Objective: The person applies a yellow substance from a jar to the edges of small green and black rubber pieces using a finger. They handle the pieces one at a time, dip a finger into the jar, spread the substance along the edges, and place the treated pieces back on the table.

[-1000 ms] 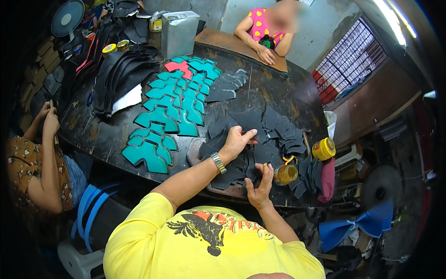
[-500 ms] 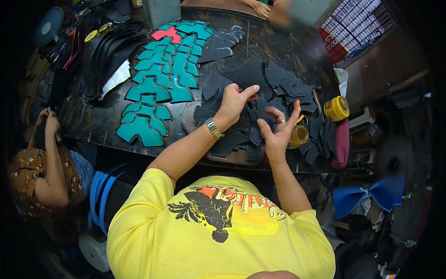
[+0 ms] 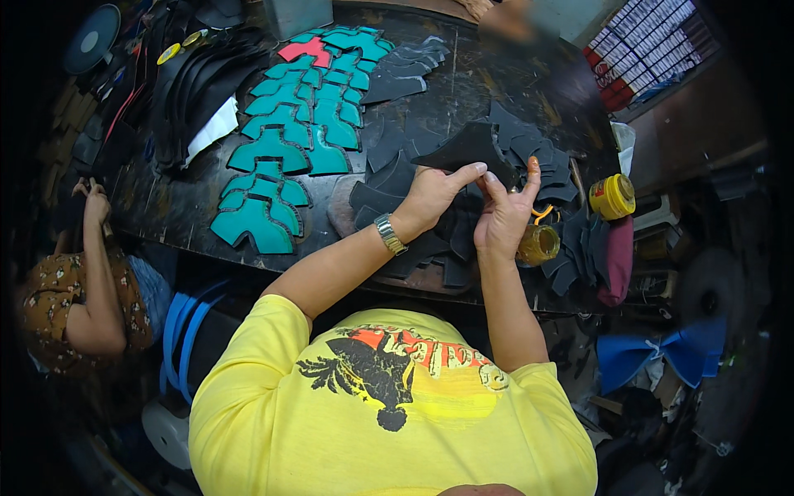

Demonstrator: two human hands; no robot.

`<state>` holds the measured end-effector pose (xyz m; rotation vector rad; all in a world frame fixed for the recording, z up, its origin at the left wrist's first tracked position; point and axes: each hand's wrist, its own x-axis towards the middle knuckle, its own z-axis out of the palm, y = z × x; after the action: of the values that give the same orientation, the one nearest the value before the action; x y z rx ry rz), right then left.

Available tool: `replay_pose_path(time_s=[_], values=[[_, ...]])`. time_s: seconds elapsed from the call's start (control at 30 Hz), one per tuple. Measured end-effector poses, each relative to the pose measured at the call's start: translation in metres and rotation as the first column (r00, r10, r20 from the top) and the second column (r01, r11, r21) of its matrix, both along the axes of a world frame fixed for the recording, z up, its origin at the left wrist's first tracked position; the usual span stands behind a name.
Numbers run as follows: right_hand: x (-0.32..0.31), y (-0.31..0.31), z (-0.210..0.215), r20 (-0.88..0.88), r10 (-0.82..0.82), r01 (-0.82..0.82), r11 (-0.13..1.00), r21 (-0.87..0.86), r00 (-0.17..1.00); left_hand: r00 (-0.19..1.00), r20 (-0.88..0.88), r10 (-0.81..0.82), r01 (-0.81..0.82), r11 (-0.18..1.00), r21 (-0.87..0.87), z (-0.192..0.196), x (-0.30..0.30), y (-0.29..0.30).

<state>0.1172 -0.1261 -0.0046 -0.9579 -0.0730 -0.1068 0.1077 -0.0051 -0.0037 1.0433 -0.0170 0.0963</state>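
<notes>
My left hand [image 3: 432,197] grips a flat, curved black cut piece [image 3: 465,150] by its near edge, thumb on top. At that piece's right end, my right hand [image 3: 503,217] pinches it with the thumb against folded fingers. The right index finger sticks up, with an orange-brown smear on its tip. Beneath both hands lies a spread of loose black cut pieces [image 3: 395,175], partly hidden by my hands. An open jar [image 3: 538,245] of amber, glue-like stuff stands just right of my right wrist.
Overlapping rows of green pieces [image 3: 269,157], one red piece [image 3: 308,51] among them, cover the table's left. A yellow jar [image 3: 612,197] and maroon cloth [image 3: 616,260] are at the right edge. Another person [image 3: 83,298] sits at left; another person's hand shows at the far edge.
My right hand has moved from spread fingers apart from the piece to a pinch at its right end. The black piece now shows more fully between my hands. The view has shifted slightly.
</notes>
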Motion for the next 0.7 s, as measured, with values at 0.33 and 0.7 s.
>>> replay_pose_path(time_s=[0.33, 0.7], values=[[0.002, -0.001, 0.002, -0.023, 0.038, -0.041, 0.991, -0.129, 0.999, 0.989, 0.140, 0.050, -0.113, 0.864, 0.491, 0.022, -0.005, 0.071], [-0.039, 0.016, -0.030, 0.341, 0.259, 0.097, 0.652, -0.752, 0.904, 0.879, 0.112, 0.463, -0.373, 0.522, 0.767, -0.007, 0.100, 0.176]])
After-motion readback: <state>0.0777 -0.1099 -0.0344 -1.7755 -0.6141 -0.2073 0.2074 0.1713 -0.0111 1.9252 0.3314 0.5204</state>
